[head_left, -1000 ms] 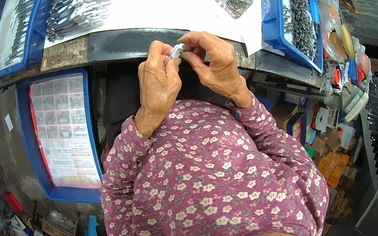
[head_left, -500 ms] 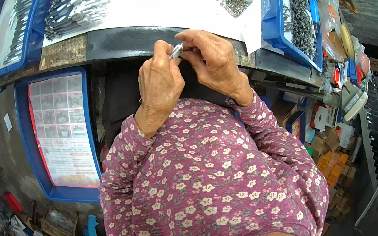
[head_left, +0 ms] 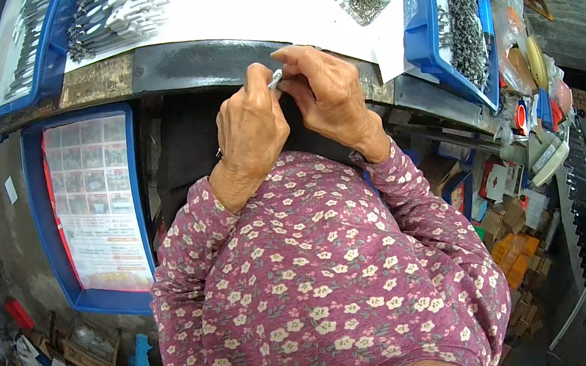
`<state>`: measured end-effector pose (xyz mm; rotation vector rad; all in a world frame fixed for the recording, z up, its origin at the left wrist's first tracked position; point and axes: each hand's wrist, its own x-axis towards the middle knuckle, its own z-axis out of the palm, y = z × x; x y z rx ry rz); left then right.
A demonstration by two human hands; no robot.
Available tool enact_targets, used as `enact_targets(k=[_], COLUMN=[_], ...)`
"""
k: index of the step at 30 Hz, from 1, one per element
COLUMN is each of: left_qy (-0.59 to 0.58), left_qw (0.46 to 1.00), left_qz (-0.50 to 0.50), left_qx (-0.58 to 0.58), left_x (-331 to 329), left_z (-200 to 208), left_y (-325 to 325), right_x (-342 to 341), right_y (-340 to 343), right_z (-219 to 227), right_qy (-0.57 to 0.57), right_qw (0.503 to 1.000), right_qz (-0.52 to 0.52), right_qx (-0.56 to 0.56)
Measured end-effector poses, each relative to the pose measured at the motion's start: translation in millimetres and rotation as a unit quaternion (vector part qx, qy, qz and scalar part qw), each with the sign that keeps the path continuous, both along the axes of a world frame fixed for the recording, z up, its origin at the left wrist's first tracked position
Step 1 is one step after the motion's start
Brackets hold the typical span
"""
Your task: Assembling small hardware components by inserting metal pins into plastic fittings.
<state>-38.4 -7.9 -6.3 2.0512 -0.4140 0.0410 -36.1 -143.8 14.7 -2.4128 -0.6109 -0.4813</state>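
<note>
Just off the table's near edge, both my hands are raised close together in front of my chest. Between the thumb and fingers of my left hand [head_left: 250,133] is a small white piece [head_left: 275,78], narrow and mostly covered, so its kind does not show. My right hand [head_left: 331,91] meets it from the other side, its thumb and forefinger drawn together at the piece's end. What those right fingertips pinch, if anything, is hidden.
On the white-topped table [head_left: 238,3] lie a heap of white-and-dark parts [head_left: 123,16] and a clear bag of small metal bits [head_left: 365,4]. A blue tray of dark small parts [head_left: 428,51] stands right, another blue tray [head_left: 51,60] left. Below left is a paper-lined blue bin [head_left: 38,211].
The white piece has turned slightly more upright between my fingers. My left hand has shifted a little to the right; my right hand has barely moved.
</note>
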Motion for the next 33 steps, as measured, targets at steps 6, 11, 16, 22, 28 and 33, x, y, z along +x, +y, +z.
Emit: enact_targets(k=[6, 11, 16, 22, 28, 33], left_qy=[-0.009, -0.004, 0.033, 0.014, 0.058, 0.067], left_qw=[0.999, 0.999, 0.998, 0.998, 0.995, 0.993], left_qz=[-0.005, -0.006, -0.017, -0.017, -0.004, -0.009], left_qx=[-0.034, -0.047, -0.044, -0.051, -0.081, -0.098], left_x=[2, 3, 2, 0, 1, -1], left_z=[0, 0, 1, -1, 2, 1], left_y=[-1, -1, 0, -1, -1, -2], right_x=[-2, -5, -9, -9, -12, -13], right_y=[-3, -2, -2, -2, -1, -7], right_z=[0, -4, -5, -1, -3, -4], right_qy=[0.05, 0.055, 0.062, 0.104, 0.113, 0.204], right_qw=[0.996, 0.99, 0.989, 0.982, 0.978, 0.947], right_qz=[-0.027, -0.069, -0.074, -0.085, -0.101, -0.107], right_qx=[0.07, 0.11, 0.11, 0.132, 0.14, 0.223])
